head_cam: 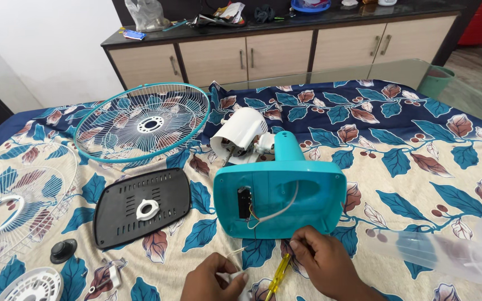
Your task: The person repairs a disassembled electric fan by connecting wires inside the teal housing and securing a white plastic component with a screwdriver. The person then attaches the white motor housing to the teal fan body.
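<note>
Yellow screwdriver (278,275) in right hand (324,266), tip apparently pointing down-left.

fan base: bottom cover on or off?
Off. The teal fan base lies tipped with its hollow underside and wires exposed; the black bottom cover lies apart on the bedsheet, to its left.

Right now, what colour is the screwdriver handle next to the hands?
The screwdriver handle is see-through yellow, clearest in the head view.

My two bare hands, left (214,280) and right (326,263), show no rings, gloves, or sleeves at the wrists.
</note>
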